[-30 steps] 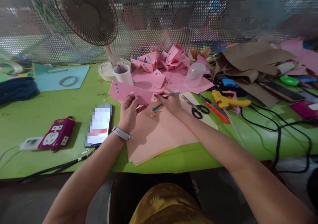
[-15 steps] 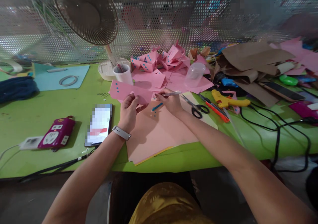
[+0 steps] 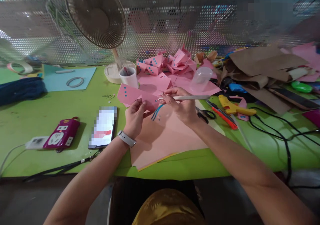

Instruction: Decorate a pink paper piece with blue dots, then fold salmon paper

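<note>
My left hand [image 3: 135, 116] pinches the lower edge of a folded piece of pink paper [image 3: 130, 95]. Blue dots run in a short row near the paper's left end. Between the fingers of my right hand [image 3: 183, 107] is a pair of pale tweezers [image 3: 195, 98]. Their thin tip meets the right part of the pink paper, where a small blue dot [image 3: 155, 100] shows. Below lie thin blue strips [image 3: 157, 112] and a few loose blue dots on peach paper sheets [image 3: 160, 141]. Whether the right fingers also touch the strips is unclear.
Scissors [image 3: 206, 114], a red cutter [image 3: 223, 116] and a yellow glue gun [image 3: 235, 107] lie to the right, with black cables. Behind are dotted pink paper pieces [image 3: 155, 65], a clear cup [image 3: 201, 78] and a fan [image 3: 97, 18]. A phone [image 3: 103, 126] and purple power strip [image 3: 62, 133] lie left.
My right hand has turned, bringing the tweezers' tip leftward onto the pink paper. A blue dot now shows at that tip. The view has shifted slightly, so the table appears farther right.
</note>
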`<control>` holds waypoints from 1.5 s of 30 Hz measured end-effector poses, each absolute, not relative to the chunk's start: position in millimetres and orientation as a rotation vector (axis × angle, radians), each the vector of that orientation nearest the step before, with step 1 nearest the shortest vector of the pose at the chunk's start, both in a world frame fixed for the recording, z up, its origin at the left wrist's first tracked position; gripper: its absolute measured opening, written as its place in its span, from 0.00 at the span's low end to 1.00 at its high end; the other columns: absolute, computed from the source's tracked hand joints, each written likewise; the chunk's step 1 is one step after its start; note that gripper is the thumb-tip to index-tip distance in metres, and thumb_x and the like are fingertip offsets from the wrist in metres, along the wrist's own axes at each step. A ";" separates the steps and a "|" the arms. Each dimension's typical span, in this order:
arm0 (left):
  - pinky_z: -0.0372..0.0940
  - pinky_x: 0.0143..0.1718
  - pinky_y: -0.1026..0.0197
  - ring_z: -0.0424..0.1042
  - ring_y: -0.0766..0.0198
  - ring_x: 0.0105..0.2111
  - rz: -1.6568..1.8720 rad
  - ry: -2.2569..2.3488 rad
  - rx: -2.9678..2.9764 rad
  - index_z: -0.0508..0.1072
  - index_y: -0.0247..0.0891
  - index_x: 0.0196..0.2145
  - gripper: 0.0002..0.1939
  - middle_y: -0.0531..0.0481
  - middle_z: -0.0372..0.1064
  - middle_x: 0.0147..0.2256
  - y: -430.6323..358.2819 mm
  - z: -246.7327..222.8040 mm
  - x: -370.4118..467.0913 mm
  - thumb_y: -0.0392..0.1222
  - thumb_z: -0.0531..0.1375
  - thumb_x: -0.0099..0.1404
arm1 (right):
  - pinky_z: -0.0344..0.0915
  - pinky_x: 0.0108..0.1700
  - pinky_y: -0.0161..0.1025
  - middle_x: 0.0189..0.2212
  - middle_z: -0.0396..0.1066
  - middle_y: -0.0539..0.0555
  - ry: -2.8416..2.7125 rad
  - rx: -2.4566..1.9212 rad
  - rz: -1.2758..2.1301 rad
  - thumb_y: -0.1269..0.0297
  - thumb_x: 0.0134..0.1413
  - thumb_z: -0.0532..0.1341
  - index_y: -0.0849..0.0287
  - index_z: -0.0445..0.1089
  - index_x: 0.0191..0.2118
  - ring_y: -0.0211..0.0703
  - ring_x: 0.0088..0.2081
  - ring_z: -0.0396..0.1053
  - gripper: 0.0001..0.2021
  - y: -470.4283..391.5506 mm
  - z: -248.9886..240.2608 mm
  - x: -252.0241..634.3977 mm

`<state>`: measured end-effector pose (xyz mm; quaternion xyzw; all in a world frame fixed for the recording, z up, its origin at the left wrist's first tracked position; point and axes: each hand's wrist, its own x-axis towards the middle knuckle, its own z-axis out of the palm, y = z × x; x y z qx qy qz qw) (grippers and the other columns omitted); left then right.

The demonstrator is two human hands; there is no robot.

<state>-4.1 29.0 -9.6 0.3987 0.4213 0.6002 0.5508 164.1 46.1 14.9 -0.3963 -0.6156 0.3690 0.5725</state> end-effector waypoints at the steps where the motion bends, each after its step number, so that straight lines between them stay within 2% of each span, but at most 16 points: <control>1: 0.76 0.41 0.54 0.75 0.64 0.32 1.402 0.992 0.946 0.74 0.37 0.38 0.16 0.50 0.74 0.33 26.4 -7.9 -2.4 0.50 0.68 0.57 | 0.73 0.37 0.40 0.30 0.75 0.50 -1.456 -0.932 0.837 0.47 0.54 0.65 0.54 0.70 0.38 0.41 0.31 0.76 0.15 44.0 16.2 164.2; 8: 0.77 0.38 0.54 0.76 0.62 0.34 1.361 0.966 0.973 0.73 0.37 0.41 0.19 0.49 0.75 0.35 17.5 -2.7 3.7 0.51 0.69 0.57 | 0.72 0.38 0.39 0.32 0.76 0.49 -1.538 -0.912 0.709 0.54 0.58 0.63 0.53 0.71 0.38 0.41 0.34 0.76 0.09 38.5 18.4 166.5; 14: 0.78 0.37 0.54 0.77 0.61 0.35 1.353 0.955 1.016 0.74 0.40 0.42 0.17 0.48 0.76 0.37 16.5 -4.2 5.4 0.50 0.68 0.59 | 0.72 0.41 0.41 0.33 0.76 0.50 -1.581 -0.940 0.682 0.55 0.60 0.61 0.53 0.72 0.39 0.42 0.35 0.75 0.09 35.3 17.9 166.5; 23: 0.77 0.36 0.55 0.77 0.60 0.35 1.334 0.938 1.059 0.76 0.37 0.43 0.17 0.47 0.76 0.38 13.1 -2.7 7.1 0.50 0.68 0.60 | 0.72 0.38 0.38 0.31 0.77 0.49 -1.563 -0.921 0.617 0.57 0.60 0.62 0.55 0.72 0.37 0.40 0.34 0.76 0.08 34.7 20.6 164.3; 32: 0.77 0.40 0.55 0.79 0.60 0.35 1.300 0.908 1.047 0.75 0.36 0.44 0.18 0.46 0.78 0.39 10.9 1.5 8.9 0.49 0.67 0.60 | 0.73 0.36 0.35 0.31 0.78 0.49 -1.585 -0.871 0.498 0.60 0.59 0.63 0.57 0.73 0.36 0.38 0.32 0.76 0.07 36.9 19.2 164.5; 45: 0.76 0.31 0.62 0.79 0.62 0.31 1.301 0.932 1.055 0.76 0.37 0.42 0.17 0.47 0.78 0.39 11.0 3.3 9.1 0.49 0.68 0.60 | 0.73 0.36 0.35 0.31 0.78 0.50 -1.618 -0.861 0.461 0.59 0.60 0.63 0.57 0.73 0.36 0.37 0.32 0.76 0.07 35.8 18.4 162.7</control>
